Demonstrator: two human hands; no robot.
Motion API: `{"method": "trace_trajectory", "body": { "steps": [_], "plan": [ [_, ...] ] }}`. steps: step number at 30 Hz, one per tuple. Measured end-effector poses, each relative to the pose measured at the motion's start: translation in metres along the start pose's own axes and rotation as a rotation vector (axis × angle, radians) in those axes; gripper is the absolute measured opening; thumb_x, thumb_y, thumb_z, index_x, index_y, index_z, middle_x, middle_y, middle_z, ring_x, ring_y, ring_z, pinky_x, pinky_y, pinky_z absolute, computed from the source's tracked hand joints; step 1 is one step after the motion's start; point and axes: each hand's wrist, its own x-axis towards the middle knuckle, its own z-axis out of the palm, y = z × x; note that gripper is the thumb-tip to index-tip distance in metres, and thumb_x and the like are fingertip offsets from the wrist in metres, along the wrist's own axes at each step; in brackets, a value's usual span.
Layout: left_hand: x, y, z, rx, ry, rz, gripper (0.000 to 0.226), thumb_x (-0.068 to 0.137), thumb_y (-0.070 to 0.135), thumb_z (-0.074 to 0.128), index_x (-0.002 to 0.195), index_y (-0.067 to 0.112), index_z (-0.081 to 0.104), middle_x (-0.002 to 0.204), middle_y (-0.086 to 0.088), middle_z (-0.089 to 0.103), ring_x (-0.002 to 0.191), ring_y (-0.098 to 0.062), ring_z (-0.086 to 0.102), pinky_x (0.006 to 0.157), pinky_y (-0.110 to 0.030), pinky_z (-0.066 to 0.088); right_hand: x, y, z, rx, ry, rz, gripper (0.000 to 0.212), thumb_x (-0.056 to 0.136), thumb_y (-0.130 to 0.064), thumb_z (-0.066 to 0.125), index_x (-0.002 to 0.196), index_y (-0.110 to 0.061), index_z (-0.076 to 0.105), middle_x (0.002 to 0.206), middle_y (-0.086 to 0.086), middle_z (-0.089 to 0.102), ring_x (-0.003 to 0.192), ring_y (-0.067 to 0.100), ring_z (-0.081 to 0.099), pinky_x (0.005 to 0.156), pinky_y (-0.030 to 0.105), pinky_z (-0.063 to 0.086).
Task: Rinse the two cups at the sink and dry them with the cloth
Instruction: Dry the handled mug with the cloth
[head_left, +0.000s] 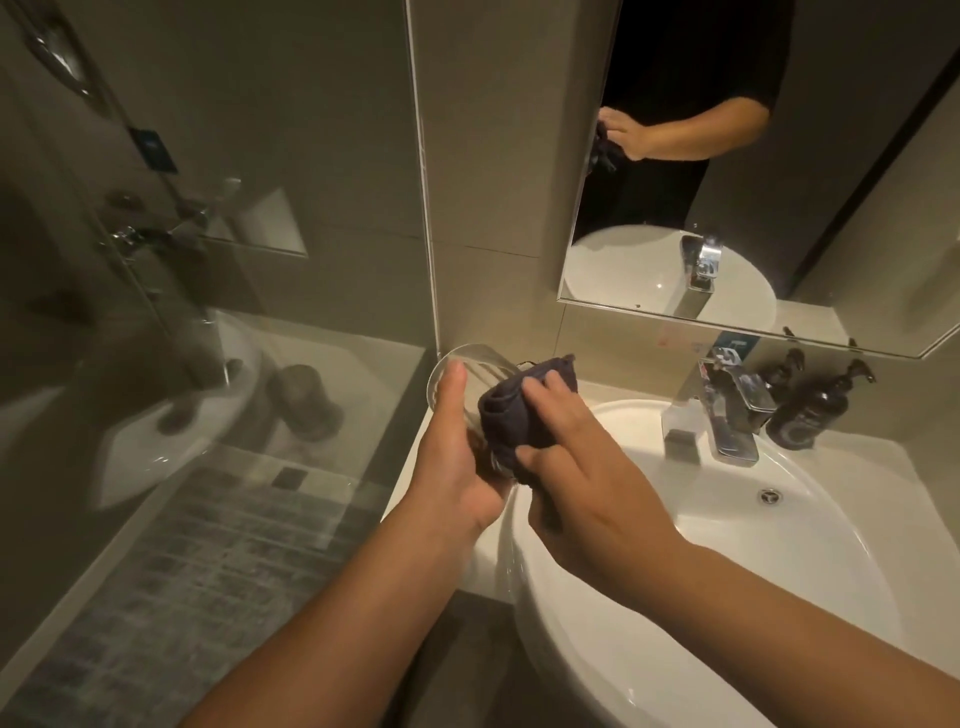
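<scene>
At ten o'clock from the white basin (675, 582), the left hand (457, 467) wraps a clear glass cup (467, 366), likely slippery and fragile, best gripped round its wall, while the right hand (582, 467) presses a dark cloth (514, 410) against it.

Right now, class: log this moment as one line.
phase: drying | left hand: holds glass cup | right hand: presses cloth on cup | tap: off
</scene>
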Motion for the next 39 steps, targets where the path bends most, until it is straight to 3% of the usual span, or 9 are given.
{"method": "trace_trajectory", "body": {
  "steps": [5, 13, 21, 24, 28, 31, 35, 37, 39],
  "plan": [
    [-0.002, -0.005, -0.01, -0.036, -0.06, -0.078, 0.07, 0.086, 0.068, 0.063, 0.092, 0.0, 0.081, 0.092, -0.017, 0.079, 0.084, -0.028, 0.078, 0.065, -0.035, 0.062, -0.011, 0.011, 0.013, -0.095, -0.07, -0.306, 0.009, 0.09, -0.003, 0.057, 0.095, -0.006, 0.064, 0.149, 0.015, 0.038, 0.144, 0.033, 0.026, 0.119, 0.047, 0.018],
    [-0.003, -0.006, -0.005, -0.016, -0.079, -0.172, 0.075, 0.088, 0.069, 0.058, 0.083, -0.003, 0.08, 0.084, -0.018, 0.077, 0.075, -0.029, 0.077, 0.061, -0.034, 0.062, -0.02, 0.034, 0.012, -0.125, -0.064, -0.452, 0.024, 0.102, -0.01, 0.046, 0.099, -0.009, 0.07, 0.15, 0.007, 0.035, 0.145, 0.026, 0.027, 0.119, 0.045, 0.02],
    [0.003, 0.0, 0.005, 0.01, 0.099, -0.083, 0.072, 0.087, 0.064, 0.062, 0.121, 0.001, 0.07, 0.11, -0.024, 0.075, 0.089, -0.036, 0.077, 0.068, -0.046, 0.063, -0.048, 0.061, 0.018, -0.117, -0.15, -0.427, 0.021, 0.1, -0.008, 0.045, 0.096, -0.009, 0.066, 0.144, 0.01, 0.049, 0.138, 0.029, 0.037, 0.118, 0.044, 0.024],
    [0.009, 0.008, 0.006, 0.034, 0.133, 0.002, 0.062, 0.092, 0.063, 0.053, 0.108, 0.009, 0.078, 0.101, -0.016, 0.079, 0.084, -0.029, 0.078, 0.075, -0.043, 0.063, -0.053, 0.059, 0.023, -0.032, -0.172, -0.144, 0.023, 0.083, 0.002, 0.056, 0.097, -0.014, 0.063, 0.131, 0.01, 0.06, 0.124, 0.031, 0.053, 0.103, 0.039, 0.044],
    [0.009, 0.014, 0.007, 0.071, 0.164, 0.025, 0.065, 0.089, 0.071, 0.05, 0.116, 0.018, 0.076, 0.11, -0.01, 0.078, 0.104, -0.028, 0.072, 0.106, -0.047, 0.047, -0.052, 0.065, 0.009, 0.735, -0.126, 0.966, 0.033, 0.078, 0.013, 0.045, 0.101, 0.001, 0.065, 0.104, 0.031, 0.065, 0.077, 0.053, 0.063, 0.059, 0.047, 0.05],
    [0.007, 0.014, 0.012, 0.069, 0.174, 0.039, 0.061, 0.089, 0.07, 0.05, 0.11, 0.019, 0.076, 0.104, -0.01, 0.08, 0.097, -0.028, 0.073, 0.104, -0.048, 0.048, -0.041, 0.067, -0.013, 1.152, 0.19, 1.153, 0.021, 0.073, 0.014, 0.035, 0.081, 0.016, 0.054, 0.064, 0.038, 0.051, 0.05, 0.048, 0.046, 0.055, 0.047, 0.046],
    [0.011, 0.006, 0.02, 0.065, 0.135, 0.012, 0.066, 0.093, 0.068, 0.046, 0.126, 0.016, 0.069, 0.116, -0.012, 0.076, 0.093, -0.027, 0.075, 0.07, -0.039, 0.063, -0.014, 0.046, -0.043, 0.706, 0.351, 0.663, 0.051, 0.083, -0.002, 0.05, 0.122, -0.032, 0.059, 0.11, -0.01, 0.069, 0.091, 0.005, 0.066, 0.071, 0.018, 0.055],
    [0.011, 0.001, 0.025, 0.06, 0.102, -0.024, 0.068, 0.092, 0.068, 0.047, 0.131, 0.015, 0.066, 0.12, -0.012, 0.075, 0.096, -0.026, 0.074, 0.068, -0.035, 0.062, -0.001, 0.039, -0.043, 0.286, 0.231, 0.193, 0.06, 0.082, -0.002, 0.049, 0.14, -0.018, 0.046, 0.143, 0.005, 0.053, 0.124, 0.014, 0.054, 0.101, 0.025, 0.046],
    [0.006, -0.001, 0.029, -0.026, 0.011, -0.078, 0.065, 0.092, 0.062, 0.053, 0.128, 0.01, 0.067, 0.115, -0.011, 0.075, 0.097, -0.024, 0.075, 0.067, -0.032, 0.062, 0.01, 0.039, -0.031, -0.04, 0.075, -0.16, 0.056, 0.084, 0.003, 0.053, 0.139, -0.005, 0.046, 0.146, 0.021, 0.043, 0.137, 0.035, 0.041, 0.115, 0.04, 0.032]
  ]
}}
